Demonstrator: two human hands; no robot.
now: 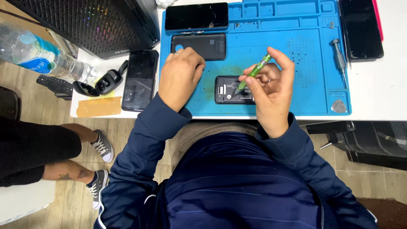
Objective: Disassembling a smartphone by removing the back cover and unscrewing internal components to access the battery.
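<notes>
My right hand (271,91) holds a slim green screwdriver (253,72), tip pointing down toward a small black battery (227,89) lying on the blue work mat (296,85). My left hand (180,76) rests on the mat as a loose fist, holding nothing that I can see, just below a black phone back cover (203,44). A black phone (196,16) with a dark screen lies at the mat's top left.
Another dark phone (140,78) and an open black earbud case (101,82) lie left of the mat. A grey screwdriver (339,59) and a pick (338,106) sit at the mat's right. A water bottle (38,55), a computer case (97,23), and another person's legs (51,157) are at left.
</notes>
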